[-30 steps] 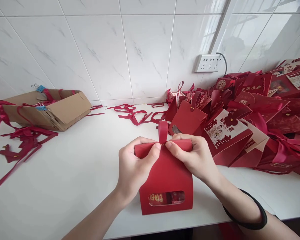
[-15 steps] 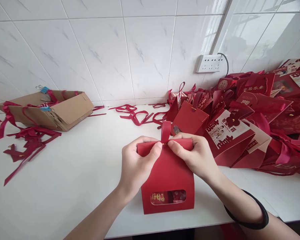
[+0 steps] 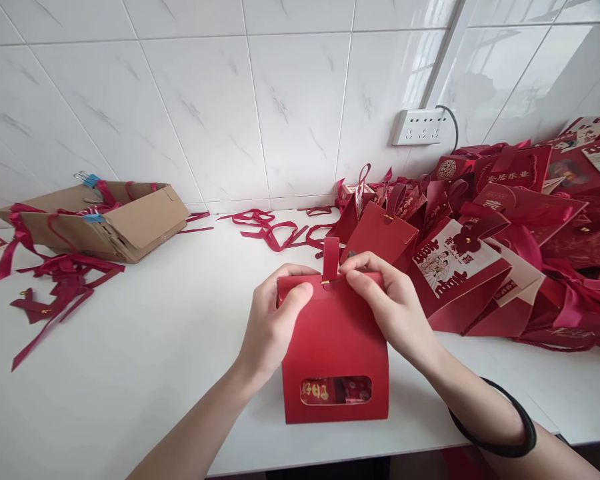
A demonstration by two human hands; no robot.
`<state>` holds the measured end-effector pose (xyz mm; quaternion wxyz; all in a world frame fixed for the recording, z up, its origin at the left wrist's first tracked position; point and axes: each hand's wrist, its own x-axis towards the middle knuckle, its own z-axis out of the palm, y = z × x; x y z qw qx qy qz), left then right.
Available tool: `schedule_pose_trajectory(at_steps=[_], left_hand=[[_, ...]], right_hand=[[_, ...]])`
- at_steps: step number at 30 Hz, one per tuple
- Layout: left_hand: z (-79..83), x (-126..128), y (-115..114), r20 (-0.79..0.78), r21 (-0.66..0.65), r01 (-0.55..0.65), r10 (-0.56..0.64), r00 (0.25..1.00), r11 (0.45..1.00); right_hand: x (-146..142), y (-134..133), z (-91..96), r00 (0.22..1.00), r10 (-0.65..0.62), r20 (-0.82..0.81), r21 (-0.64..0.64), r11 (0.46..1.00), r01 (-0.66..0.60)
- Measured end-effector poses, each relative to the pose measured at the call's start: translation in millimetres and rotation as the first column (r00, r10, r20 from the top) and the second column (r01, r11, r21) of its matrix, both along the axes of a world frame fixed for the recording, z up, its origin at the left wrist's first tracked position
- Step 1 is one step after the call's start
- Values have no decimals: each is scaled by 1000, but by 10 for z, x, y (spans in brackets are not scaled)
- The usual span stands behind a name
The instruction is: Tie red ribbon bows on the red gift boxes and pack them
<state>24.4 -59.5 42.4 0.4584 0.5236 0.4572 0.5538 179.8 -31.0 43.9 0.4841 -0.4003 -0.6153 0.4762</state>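
Note:
A red gift box (image 3: 336, 340) stands upright near the table's front edge, with a clear window low on its front showing wrapped red contents. A dark red ribbon loop (image 3: 331, 257) rises from the slot at its top, where a small gold clasp (image 3: 327, 283) shows. My left hand (image 3: 275, 320) grips the box's upper left edge, thumb on the front and fingers behind. My right hand (image 3: 387, 300) pinches the upper right edge beside the ribbon, thumb in front. The fingers behind the box are partly hidden.
A cardboard box (image 3: 135, 227) with ribbons and blue binder clips stands at the left, loose ribbons (image 3: 63, 287) spilling before it. More ribbon strips (image 3: 275, 230) lie near the tiled wall. Several red gift boxes (image 3: 455, 260) are piled at right, below a power socket (image 3: 420, 127).
Both thumbs have moved outward from the middle of the top edge, uncovering the gold clasp. The ribbon loop stands straighter, and the box remains in place.

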Motion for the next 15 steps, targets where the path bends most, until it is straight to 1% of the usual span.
schedule_pose_trajectory(at_steps=[2,3,7,15], left_hand=[[-12,-11,20,38,-27,35,-34,999,999],[-19,-12,31,37,-35,29,-28,999,999],[-51,-3,69,10,-47,-51,51,999,998],[-81,-5,80,20,-35,-111,112,993,993]], right_hand=[[10,15,-19,999,19,-45,-36,999,-20],[14,25,-28,997,29,-67,-55,998,-33],[15,71,-45,996,39,-84,-120,992,-49],[4,90,-36,991,104,-85,-88,990,-112]])
